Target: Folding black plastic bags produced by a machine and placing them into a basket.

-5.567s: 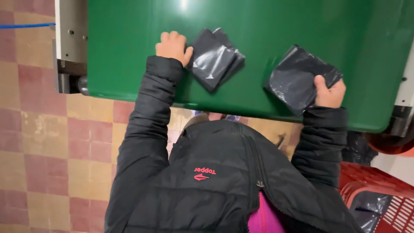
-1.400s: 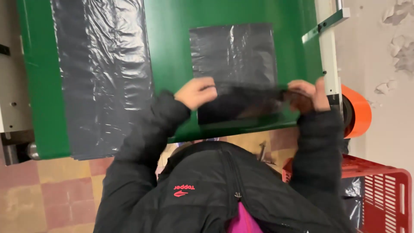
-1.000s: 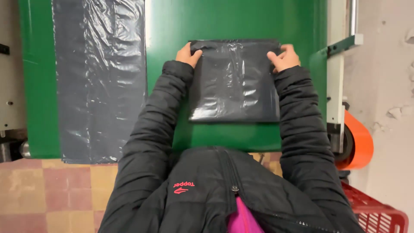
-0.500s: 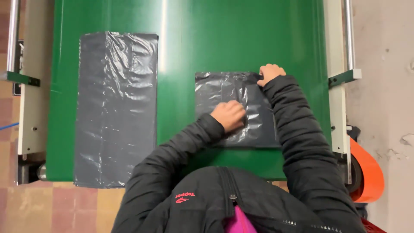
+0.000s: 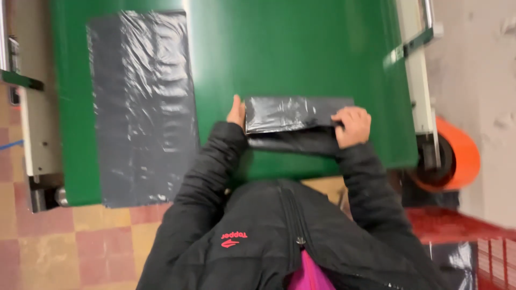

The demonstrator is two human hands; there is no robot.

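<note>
Looking down past your black jacket, you have both hands on a folded dark grey plastic bag [image 5: 293, 114] that lies on the green tabletop [image 5: 290, 48] just ahead of your chest. The bag is now a narrow strip, with its long axis running left to right across you. Your left hand [image 5: 235, 111] stands at its left end, edge-on, fingers straight and together against the short side of the fold; whether they grip anything you cannot tell. Your right hand [image 5: 352, 124] lies over the right end, fingers curled down flat onto the plastic, pressing it to the surface and apparently pinching the near layer. A lower flap of the bag shows just under the folded strip, nearer to you, between your two sleeves. Both hands are about equally close to the strip, one at each end. Well apart to your left, a second, larger grey plastic bag [image 5: 141, 104] lies spread flat, long axis running away from you. Pale metal rails frame the green surface on both sides. An orange roll [image 5: 457, 156] sits off the right edge, a red crate [image 5: 457, 236] lower right, checkered floor tiles [image 5: 70, 247] lower left.
</note>
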